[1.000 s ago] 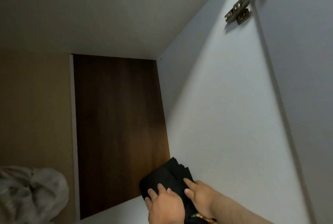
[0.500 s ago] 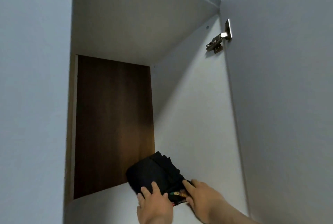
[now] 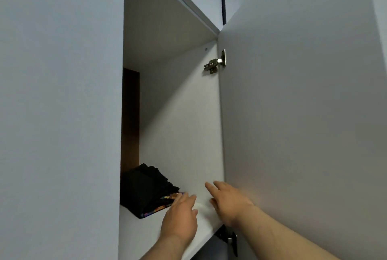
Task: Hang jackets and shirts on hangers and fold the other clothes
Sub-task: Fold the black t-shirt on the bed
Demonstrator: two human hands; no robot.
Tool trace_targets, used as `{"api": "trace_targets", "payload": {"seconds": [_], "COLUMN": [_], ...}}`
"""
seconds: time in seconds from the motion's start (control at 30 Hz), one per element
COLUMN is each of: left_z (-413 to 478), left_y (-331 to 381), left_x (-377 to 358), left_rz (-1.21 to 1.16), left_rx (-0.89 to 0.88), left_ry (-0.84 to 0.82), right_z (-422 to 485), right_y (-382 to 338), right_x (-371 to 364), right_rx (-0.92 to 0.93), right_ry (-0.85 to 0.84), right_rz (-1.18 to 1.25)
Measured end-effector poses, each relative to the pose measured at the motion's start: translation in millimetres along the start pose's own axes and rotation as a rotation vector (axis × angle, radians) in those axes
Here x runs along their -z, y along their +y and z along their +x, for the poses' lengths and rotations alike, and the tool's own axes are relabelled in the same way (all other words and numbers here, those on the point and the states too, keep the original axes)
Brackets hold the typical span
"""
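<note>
**Folded black garment on wardrobe shelf, both hands free**

The folded black garment (image 3: 144, 190) lies on the white shelf (image 3: 146, 236) of an open wardrobe compartment, pushed toward the back, against the left wall. A strip of multicoloured print shows along the garment's front edge.

The left hand (image 3: 180, 218) hovers over the shelf just in front of the garment, fingers straight and relaxed, their tips at the printed edge; contact cannot be confirmed. It grips nothing.

The right hand (image 3: 228, 203) is to the right of the garment, apart from it, fingers spread and extended, holding nothing.

The open door (image 3: 293, 113) stands right of the shelf, its metal hinge (image 3: 215, 64) high above the garment.
</note>
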State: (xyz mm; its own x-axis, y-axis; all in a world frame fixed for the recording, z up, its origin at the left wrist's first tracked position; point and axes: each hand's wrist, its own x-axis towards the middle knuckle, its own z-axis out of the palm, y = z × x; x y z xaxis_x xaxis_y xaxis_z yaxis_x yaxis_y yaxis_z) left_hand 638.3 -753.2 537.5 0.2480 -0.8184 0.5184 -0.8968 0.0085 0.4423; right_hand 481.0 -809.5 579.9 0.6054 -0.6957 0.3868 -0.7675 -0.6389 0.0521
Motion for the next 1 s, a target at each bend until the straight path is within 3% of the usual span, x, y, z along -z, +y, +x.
{"api": "trace_targets", "payload": {"seconds": [0.2,0.4,0.5,0.8,1.0], "left_z": [-56,-106,-125,-194,-250], "left_y": [23,40,33,55,106], "left_x": [9,9,-2,-29,-51], "left_rz": [0.001,-0.305,-0.307,-0.257,-0.442], "left_rx": [-0.146,-0.234,-0.273,-0.647,-0.978], "left_ry": [-0.105,-0.221,-0.259,-0.283,-0.362], "right_z": [-84,-177,-219,-333,-414], "right_y": [-14,-21,-24,-26,-14], "right_x": [9,12,21,28,3], "right_rx": [-0.140,-0.233,-0.280,-0.282,-0.410], "right_ry": [-0.026,-0.012,0.019,0.127,0.184], "right_rz": [0.005,0.018,0.048,0.008,0.032]}}
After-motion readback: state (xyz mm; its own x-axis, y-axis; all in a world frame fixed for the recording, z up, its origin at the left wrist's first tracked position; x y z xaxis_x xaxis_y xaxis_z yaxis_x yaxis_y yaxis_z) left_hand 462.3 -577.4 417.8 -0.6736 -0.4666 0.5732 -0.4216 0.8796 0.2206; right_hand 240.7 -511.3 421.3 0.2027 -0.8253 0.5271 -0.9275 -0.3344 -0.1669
